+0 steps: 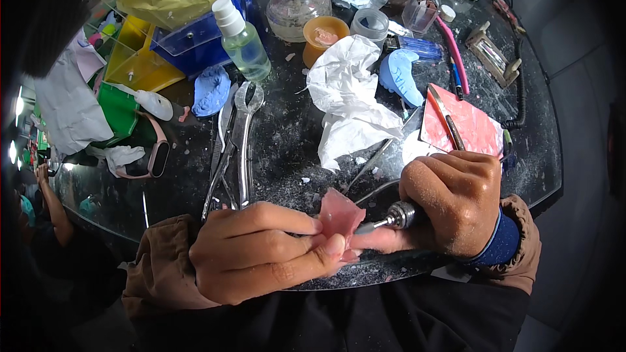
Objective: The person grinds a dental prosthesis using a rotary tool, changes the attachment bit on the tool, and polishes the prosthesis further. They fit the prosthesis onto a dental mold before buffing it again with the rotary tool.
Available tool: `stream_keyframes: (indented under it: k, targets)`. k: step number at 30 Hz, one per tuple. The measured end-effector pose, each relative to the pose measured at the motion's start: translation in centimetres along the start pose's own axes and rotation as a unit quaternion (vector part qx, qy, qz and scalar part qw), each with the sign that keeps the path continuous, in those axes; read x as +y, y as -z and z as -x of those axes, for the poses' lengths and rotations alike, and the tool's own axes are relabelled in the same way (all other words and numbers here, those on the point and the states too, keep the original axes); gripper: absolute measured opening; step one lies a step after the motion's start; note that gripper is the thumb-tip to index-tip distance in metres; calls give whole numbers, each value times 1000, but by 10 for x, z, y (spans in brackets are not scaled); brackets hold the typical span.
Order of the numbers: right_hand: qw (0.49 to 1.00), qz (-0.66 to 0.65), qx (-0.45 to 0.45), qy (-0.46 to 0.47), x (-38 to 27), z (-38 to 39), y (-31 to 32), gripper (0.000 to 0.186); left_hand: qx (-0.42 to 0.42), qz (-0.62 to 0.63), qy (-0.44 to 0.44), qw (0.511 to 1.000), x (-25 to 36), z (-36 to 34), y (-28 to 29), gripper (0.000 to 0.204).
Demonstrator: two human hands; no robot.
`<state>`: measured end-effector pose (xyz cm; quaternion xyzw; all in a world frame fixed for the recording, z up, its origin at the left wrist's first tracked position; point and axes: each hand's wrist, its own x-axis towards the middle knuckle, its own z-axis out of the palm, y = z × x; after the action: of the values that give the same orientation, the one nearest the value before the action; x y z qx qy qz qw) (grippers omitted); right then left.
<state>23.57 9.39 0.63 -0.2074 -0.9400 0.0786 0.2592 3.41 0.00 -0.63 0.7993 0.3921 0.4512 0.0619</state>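
Note:
My left hand (261,251) pinches a thin, curved pink dental plate (340,212) between thumb and fingers, near the front edge of the bench. In my right hand (453,202) is a metal rotary handpiece (402,214), its bur pointing left. The bur's tip is at the plate's right side; whether it touches cannot be made out. One finger of the right hand reaches under the handpiece toward the plate. Pale dust speckles the right hand. Just beyond the hands lie metal pliers (245,137) and a crumpled white tissue (349,91).
Around the dusty black bench (287,176) stand a spray bottle (242,42), a glass burner (297,10) and an orange rubber cup (323,36). A blue moulded piece (401,77), a pink sheet (469,120) with a knife (446,117), and a pink wristband (156,153) lie about.

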Motion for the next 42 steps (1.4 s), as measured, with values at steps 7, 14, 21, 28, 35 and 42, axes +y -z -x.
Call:
stream_keyframes:
  k: [7, 14, 21, 28, 35, 42]
  targets:
    - [1000, -17, 4, 0, -1, 0, 0, 60, 10, 42, -20, 999, -4, 0, -1, 21]
    - [1000, -12, 14, 23, -2, -1, -1, 60, 17, 44, 6, 999, 1, 1, -1, 24]
    - [1000, 16, 5, 19, -2, 1, -1, 61, 22, 44, 7, 999, -1, 0, -2, 24]
    - [999, 32, 2, 29, -3, -1, 0, 62, 39, 19, 13, 999, 0, 2, -3, 20]
    - [999, 48, -10, 8, -7, -1, 2, 61, 16, 25, 0, 1000, -2, 1, -2, 17]
    - [999, 36, 5, 19, -6, 0, 3, 61, 3, 39, 4, 999, 0, 2, 1, 20]
